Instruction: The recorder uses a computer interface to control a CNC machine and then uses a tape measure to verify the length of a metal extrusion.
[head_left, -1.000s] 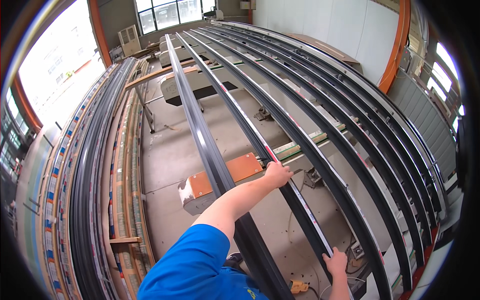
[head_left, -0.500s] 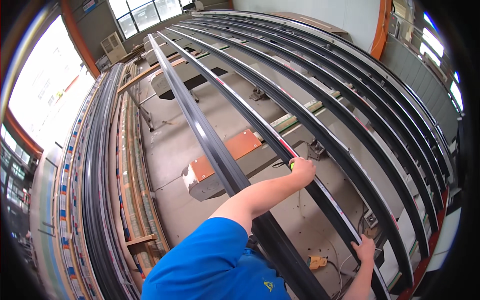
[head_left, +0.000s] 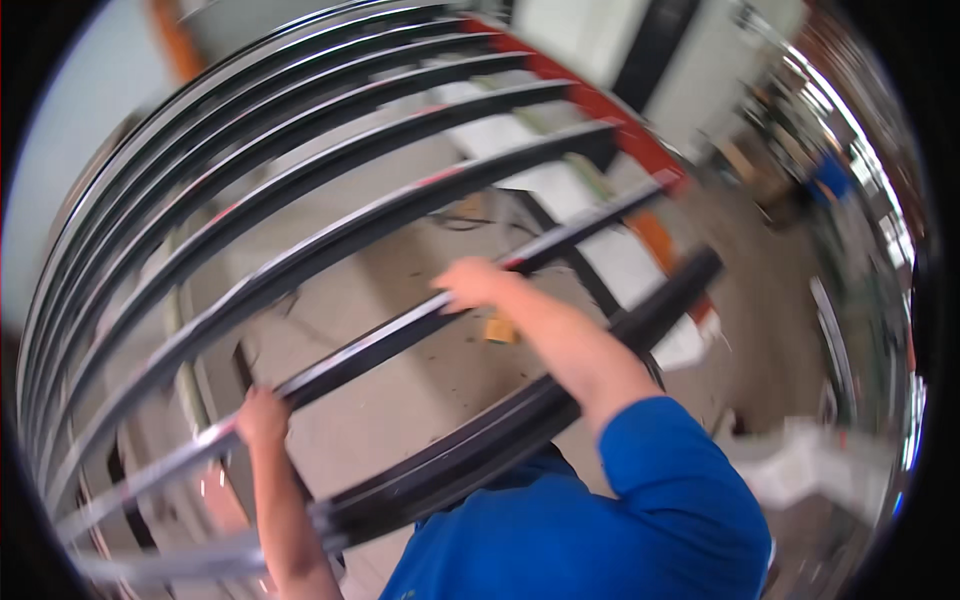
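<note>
Whole view has swung round since a second ago, and both hands have stayed on the same long dark rail (head_left: 400, 335), so the person seems to have turned while hanging onto it. Left hand (head_left: 262, 418) is wrapped round the rail near its lower end, right hand (head_left: 472, 285) clamped further up. The nearer thick rail (head_left: 520, 420) crosses just below. Everything's motion-blurred; fingers and the floor (head_left: 420, 380) clutter are hard to read.
</note>
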